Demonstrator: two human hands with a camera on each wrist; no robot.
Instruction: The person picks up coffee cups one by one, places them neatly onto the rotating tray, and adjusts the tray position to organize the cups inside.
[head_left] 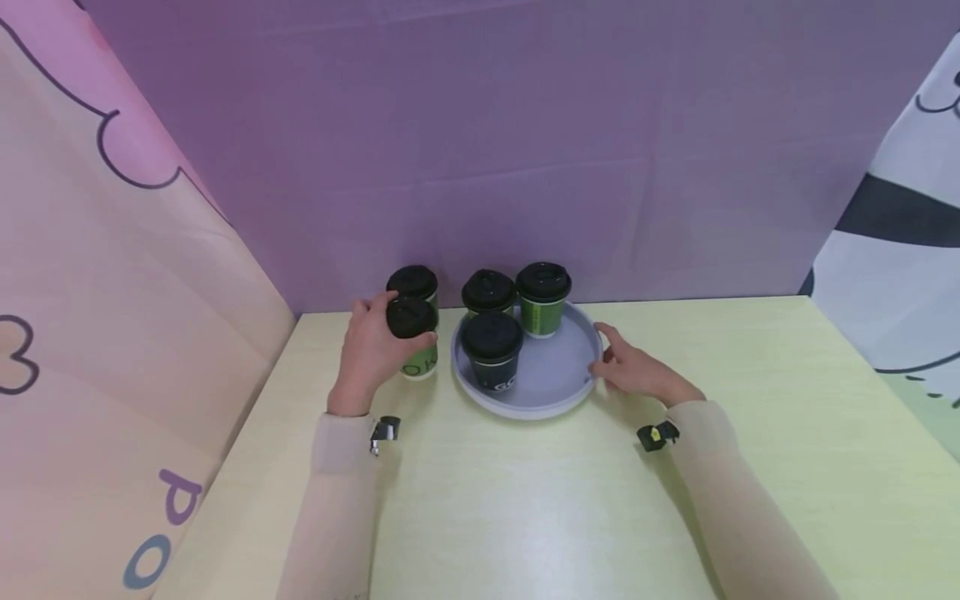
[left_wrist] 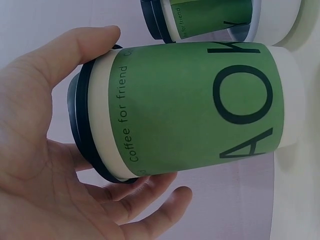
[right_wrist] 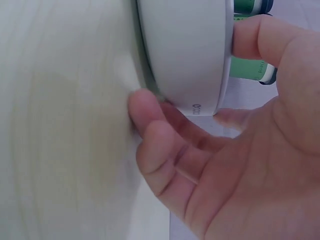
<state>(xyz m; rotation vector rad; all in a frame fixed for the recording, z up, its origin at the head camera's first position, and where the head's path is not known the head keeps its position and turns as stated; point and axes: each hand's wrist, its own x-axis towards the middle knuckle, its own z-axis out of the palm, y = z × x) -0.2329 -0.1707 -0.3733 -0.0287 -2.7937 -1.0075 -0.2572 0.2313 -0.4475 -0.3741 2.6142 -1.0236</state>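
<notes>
My left hand (head_left: 369, 354) grips a green paper coffee cup (left_wrist: 195, 102) around its black lid, thumb on one side and fingers on the other. The cup is upright, its white base close over the tabletop or on it. Behind it stands another lidded cup (head_left: 413, 282), partly hidden. To the right lies a round, pale grey tray (head_left: 558, 375). On it are a black cup (head_left: 492, 354) in front, a green cup (head_left: 543, 300) behind and a partly hidden cup (head_left: 488, 290). My right hand (head_left: 632, 367) holds the tray's right edge, thumb at the rim, other fingers low along its outer wall.
The pale wooden table (head_left: 517, 508) ends at a purple cloth backdrop (head_left: 480, 150) just behind the cups. Printed cloth panels stand at the left (head_left: 112, 292) and right (head_left: 900, 275). Small dark devices are strapped to both wrists.
</notes>
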